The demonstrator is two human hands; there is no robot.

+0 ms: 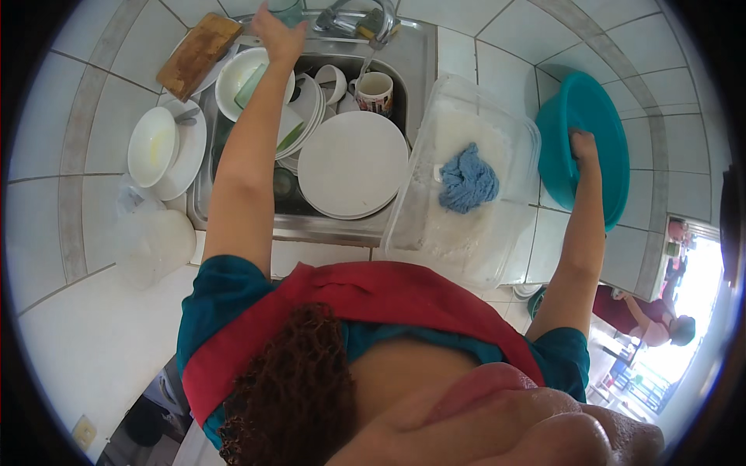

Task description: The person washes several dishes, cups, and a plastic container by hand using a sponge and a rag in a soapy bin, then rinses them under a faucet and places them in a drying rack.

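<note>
My left hand (280, 36) reaches past the back left of the steel sink, thumb and fingers spread beside a clear greenish glass (287, 11). Whether it grips the glass is not clear. At the right, my right hand (583, 147) is inside a teal plastic basin (551, 145), near its left wall, fingers curled and partly hidden. Between my arms, a wet blue cloth (469, 177) lies in a clear plastic tub (402, 215) with whitish suds. The sink holds stacked white plates (352, 163), a printed mug (374, 93), a white cup (331, 83) and a white bowl (226, 87) containing a greenish glass (249, 90).
Water runs from the faucet (384, 23). Left of the sink are a wooden board (199, 55), a white bowl (152, 145) on a plate (189, 151), and a pale plastic container (157, 244). Another person (647, 326) stands at the far right.
</note>
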